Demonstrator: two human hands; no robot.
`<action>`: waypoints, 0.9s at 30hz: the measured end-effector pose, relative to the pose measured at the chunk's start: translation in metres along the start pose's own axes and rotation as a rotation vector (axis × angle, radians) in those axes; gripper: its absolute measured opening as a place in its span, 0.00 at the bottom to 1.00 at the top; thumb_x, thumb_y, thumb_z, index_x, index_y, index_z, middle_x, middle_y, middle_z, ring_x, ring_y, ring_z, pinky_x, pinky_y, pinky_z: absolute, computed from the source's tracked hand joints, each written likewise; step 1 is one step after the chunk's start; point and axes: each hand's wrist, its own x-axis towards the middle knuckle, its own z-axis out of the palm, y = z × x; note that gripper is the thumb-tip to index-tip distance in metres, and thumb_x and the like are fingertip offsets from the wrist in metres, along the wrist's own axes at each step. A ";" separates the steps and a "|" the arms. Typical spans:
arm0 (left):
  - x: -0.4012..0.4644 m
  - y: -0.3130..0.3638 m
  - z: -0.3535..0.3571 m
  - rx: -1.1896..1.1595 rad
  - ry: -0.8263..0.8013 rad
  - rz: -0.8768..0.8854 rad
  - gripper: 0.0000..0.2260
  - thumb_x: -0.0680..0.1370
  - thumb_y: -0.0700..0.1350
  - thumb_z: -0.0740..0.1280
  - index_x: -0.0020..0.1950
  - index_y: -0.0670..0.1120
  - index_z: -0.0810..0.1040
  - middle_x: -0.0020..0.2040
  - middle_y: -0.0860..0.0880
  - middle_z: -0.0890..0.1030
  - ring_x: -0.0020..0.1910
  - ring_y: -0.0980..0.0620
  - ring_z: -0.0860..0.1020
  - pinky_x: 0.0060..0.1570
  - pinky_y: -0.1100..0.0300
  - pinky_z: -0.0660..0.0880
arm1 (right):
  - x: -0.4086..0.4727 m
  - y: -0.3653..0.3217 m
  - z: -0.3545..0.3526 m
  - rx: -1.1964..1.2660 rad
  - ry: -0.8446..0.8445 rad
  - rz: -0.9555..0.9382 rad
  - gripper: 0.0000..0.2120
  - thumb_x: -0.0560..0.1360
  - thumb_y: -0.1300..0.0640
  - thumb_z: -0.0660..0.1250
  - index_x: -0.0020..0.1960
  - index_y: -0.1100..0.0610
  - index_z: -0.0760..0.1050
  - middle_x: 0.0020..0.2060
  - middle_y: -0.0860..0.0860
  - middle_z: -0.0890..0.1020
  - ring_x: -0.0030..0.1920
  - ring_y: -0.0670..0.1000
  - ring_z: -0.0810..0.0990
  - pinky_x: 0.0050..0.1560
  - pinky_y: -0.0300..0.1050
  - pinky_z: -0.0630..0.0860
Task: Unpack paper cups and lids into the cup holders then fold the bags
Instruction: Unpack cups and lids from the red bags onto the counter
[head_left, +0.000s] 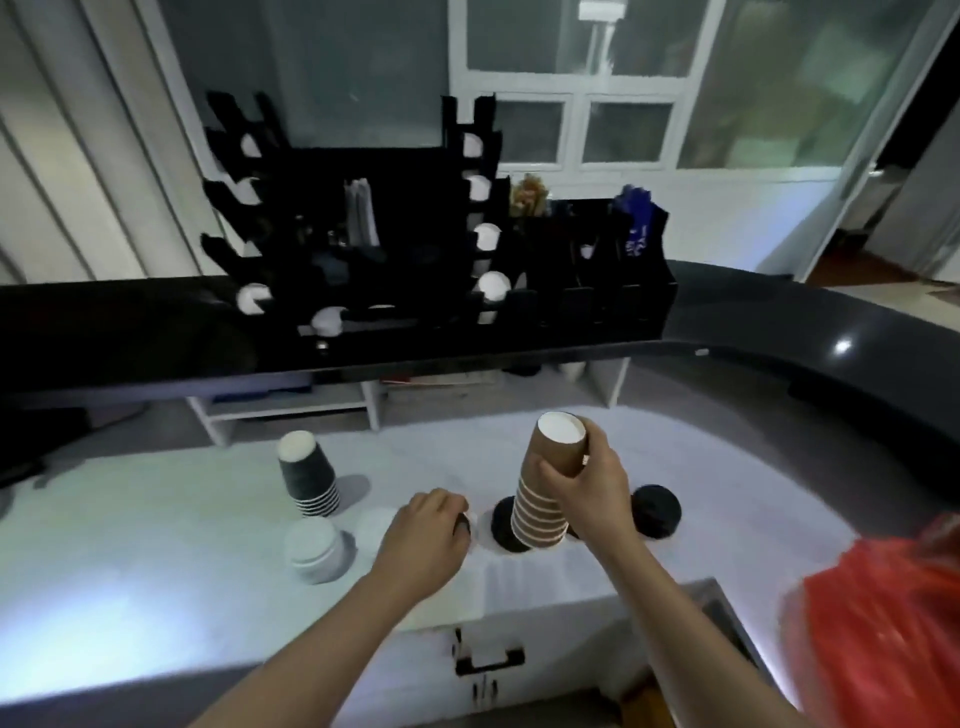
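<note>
— What's on the worktop (156, 545)?
— At nine o'clock, black cups (307, 475) and white cups (313, 551), upside down. My left hand (426, 535) curls over something small; I can't tell what.
— And the right?
— My right hand (592, 483) grips the brown cups (545, 483), tilted. Red bag (878, 618) at four o'clock.

Black raised counter ledge (156, 332) runs well beyond the grip, curving grey to its right. White shelf supports (371, 410) under it, behind the grip. Window frames (576, 93) far back. Cabinet latch (488, 660) below the grip. White worktop (156, 571) underneath.
</note>
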 end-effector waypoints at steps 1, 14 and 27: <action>-0.001 -0.014 -0.004 0.004 0.004 -0.041 0.13 0.81 0.49 0.60 0.64 0.50 0.76 0.60 0.52 0.77 0.59 0.48 0.75 0.57 0.52 0.73 | 0.007 -0.005 0.018 0.009 -0.038 -0.010 0.28 0.70 0.47 0.77 0.63 0.37 0.66 0.52 0.32 0.76 0.53 0.37 0.78 0.47 0.36 0.76; -0.016 -0.130 0.000 0.090 -0.117 -0.422 0.16 0.81 0.49 0.58 0.67 0.52 0.74 0.63 0.52 0.75 0.62 0.49 0.73 0.58 0.57 0.70 | 0.109 -0.008 0.202 0.084 -0.441 -0.044 0.31 0.69 0.45 0.78 0.66 0.41 0.67 0.57 0.40 0.78 0.56 0.42 0.78 0.53 0.43 0.78; -0.010 -0.168 0.010 0.062 -0.157 -0.411 0.16 0.80 0.48 0.58 0.65 0.52 0.76 0.61 0.52 0.76 0.61 0.49 0.73 0.61 0.57 0.70 | 0.118 0.043 0.304 -0.143 -0.756 0.068 0.38 0.68 0.53 0.80 0.72 0.52 0.65 0.65 0.50 0.78 0.65 0.53 0.77 0.61 0.46 0.75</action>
